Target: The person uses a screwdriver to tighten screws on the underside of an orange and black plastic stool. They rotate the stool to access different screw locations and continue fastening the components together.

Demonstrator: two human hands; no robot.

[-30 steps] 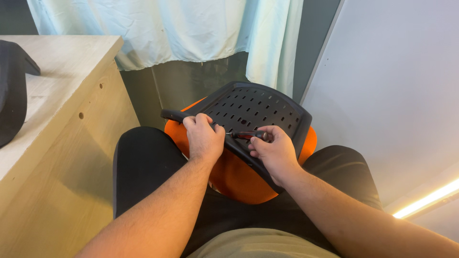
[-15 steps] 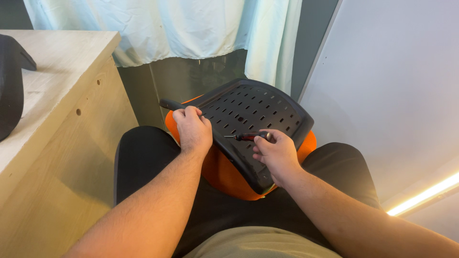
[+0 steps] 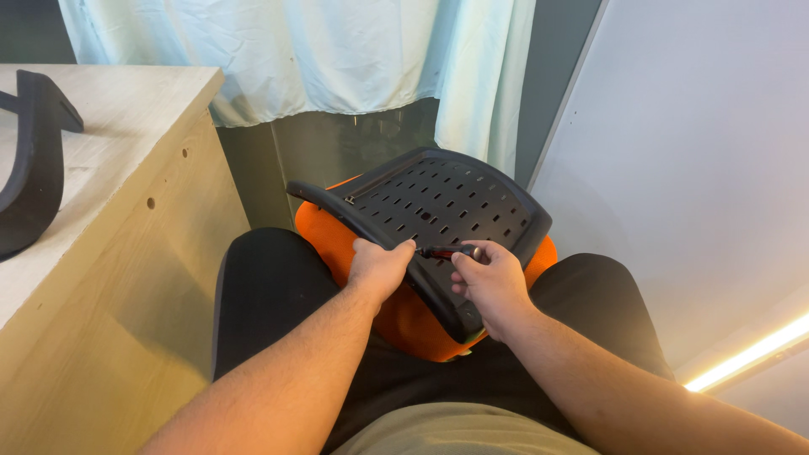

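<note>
Head view: a black perforated chair panel (image 3: 438, 211) rests on an orange cushion (image 3: 337, 240), and both sit on the person's lap, between the thighs in dark trousers (image 3: 270, 295). The panel is tilted, its slotted face up and its near edge toward the body. The left hand (image 3: 379, 270) is closed on the panel's near-left rim, thumb on top. The right hand (image 3: 493, 282) is closed around a small screwdriver (image 3: 451, 251) with a dark red handle; the tool lies nearly level over the near edge, its tip pointing left toward the left thumb. Whether the tip touches the panel cannot be told. The two hands are close together with the screwdriver spanning the gap. To the left stands a light wood table (image 3: 109, 253) with drilled holes in its side; a curved black part (image 3: 34, 160) lies on its top, well apart from the hands. Behind the panel hangs a pale curtain (image 3: 337, 50). A white wall (image 3: 699, 168) fills the right side, with a lit strip (image 3: 750, 354) low along it.
</note>
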